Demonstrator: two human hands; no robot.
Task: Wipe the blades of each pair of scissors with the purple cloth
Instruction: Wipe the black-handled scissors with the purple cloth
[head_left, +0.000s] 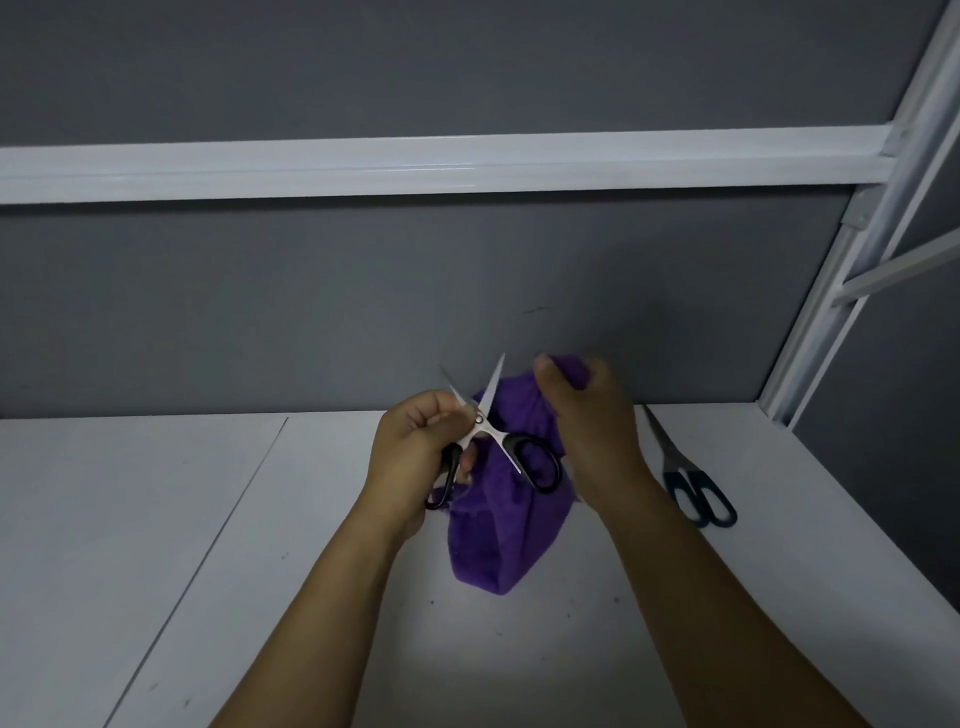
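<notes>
A smooth white table (208, 519) meets a flat grey wall (311, 312) with a white metal rail (415, 166); the left hand (415, 457) grips shiny black-handled scissors (480, 421), blades spread; the right hand (587, 415) bunches the soft purple cloth (493, 545) just behind them; closed blue-handled scissors (672, 460) lie at three o'clock.

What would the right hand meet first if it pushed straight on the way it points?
Likely the grey back wall: the right hand, gripping the purple cloth, points up and away, and nothing shows between. Depth is unclear.

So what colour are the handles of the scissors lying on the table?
Dark blue handles, head view.
</notes>
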